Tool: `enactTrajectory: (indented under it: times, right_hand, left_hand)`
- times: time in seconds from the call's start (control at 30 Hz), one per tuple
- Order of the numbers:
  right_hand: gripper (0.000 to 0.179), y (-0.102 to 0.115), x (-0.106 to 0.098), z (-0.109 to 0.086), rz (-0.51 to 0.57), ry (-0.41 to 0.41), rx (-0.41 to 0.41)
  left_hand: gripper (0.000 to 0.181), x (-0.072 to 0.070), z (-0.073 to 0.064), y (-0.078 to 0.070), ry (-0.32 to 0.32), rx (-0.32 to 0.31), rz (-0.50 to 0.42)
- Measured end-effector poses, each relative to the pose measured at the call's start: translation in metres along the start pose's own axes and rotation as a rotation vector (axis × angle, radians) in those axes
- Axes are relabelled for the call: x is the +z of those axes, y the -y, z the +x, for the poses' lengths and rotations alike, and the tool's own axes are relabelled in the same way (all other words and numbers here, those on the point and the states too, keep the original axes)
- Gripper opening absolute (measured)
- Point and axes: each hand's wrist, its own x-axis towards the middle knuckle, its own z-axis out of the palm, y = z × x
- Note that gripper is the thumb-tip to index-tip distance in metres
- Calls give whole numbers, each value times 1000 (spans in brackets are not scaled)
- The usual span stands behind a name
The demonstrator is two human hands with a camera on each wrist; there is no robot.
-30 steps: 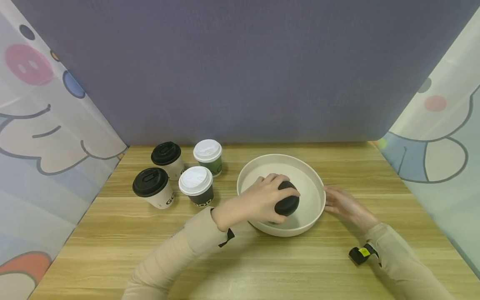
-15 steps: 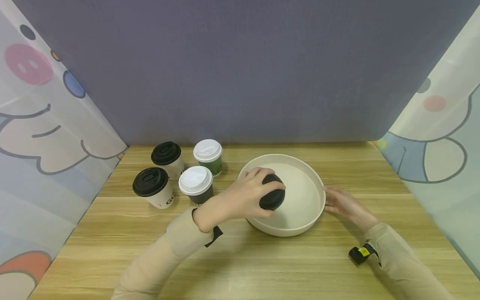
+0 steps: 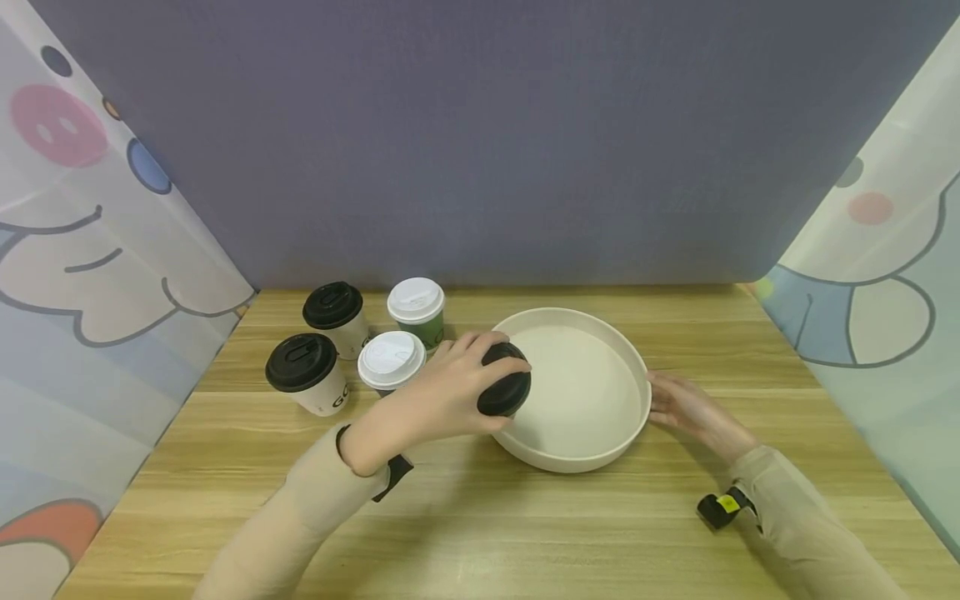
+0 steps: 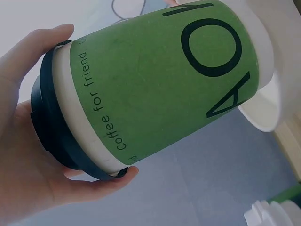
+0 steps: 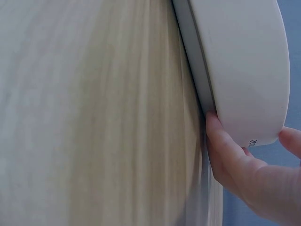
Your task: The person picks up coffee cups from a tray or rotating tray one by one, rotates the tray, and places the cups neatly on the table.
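My left hand (image 3: 431,396) grips a paper coffee cup (image 4: 160,84) by its black lid (image 3: 504,383), fingers and thumb spread around the rim. The cup has a green printed body and is held tilted at the left edge of a round cream tray (image 3: 585,383) with a raised wall. In the head view only the cup's lid shows clearly. My right hand (image 3: 690,412) holds the tray's right side; in the right wrist view the thumb is at the rim and the fingers (image 5: 230,150) lie against the lower wall.
Left of the tray stand two white cups with black lids (image 3: 302,363) (image 3: 333,307), a dark cup with a white lid (image 3: 392,360) and a green cup with a white lid (image 3: 416,302). A grey panel (image 3: 480,150) rises behind the wooden table (image 3: 600,533).
My left hand has carried the cup leftward, from over the tray's middle to its left edge. My right hand and the tray have stayed put.
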Motion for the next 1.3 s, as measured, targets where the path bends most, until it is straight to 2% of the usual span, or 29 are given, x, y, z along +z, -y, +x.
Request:
enactTrajectory:
  times: [0.3,0.43,0.7,1.03,1.3]
  right_hand:
    - [17,-1,0,0,-19,-3,15]
    - [21,-1,0,0,-35,2,8]
    - [20,-2,-1,0,58,14,4]
    - [17,-1,-1,0,49,10,10]
    - [15,-1,-1,1,36,4,11]
  left_hand:
    - [50,-5,-19,5,-15,-65,16]
    - [51,-6,-29,7,-14,-105,-7]
    - [56,-10,-49,12,-5,-166,4]
    - [58,-9,-74,20,-101,-181,52]
    - [58,-11,-91,27,-148,-192,42]
